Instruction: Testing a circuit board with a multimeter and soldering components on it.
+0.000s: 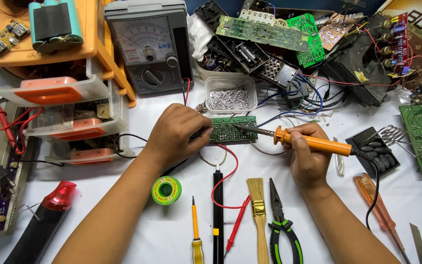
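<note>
Metal bits fill the clear tub point(230, 98); left hand point(177, 134) pinches the green board point(231, 129), hiding its edge; right hand point(308, 156) grips the soldering iron point(299, 141).

My right hand point(308, 159) grips the iron point(313, 143) by its smooth orange plastic handle, the metal tip dull grey. Under my left hand point(177, 134) the board point(230, 129) looks matt green. At lower centre, the brush point(258, 212) shows pale bare wood and a shiny brass-coloured band; the pliers point(282, 222) have dark metal and glossy grips.
</note>
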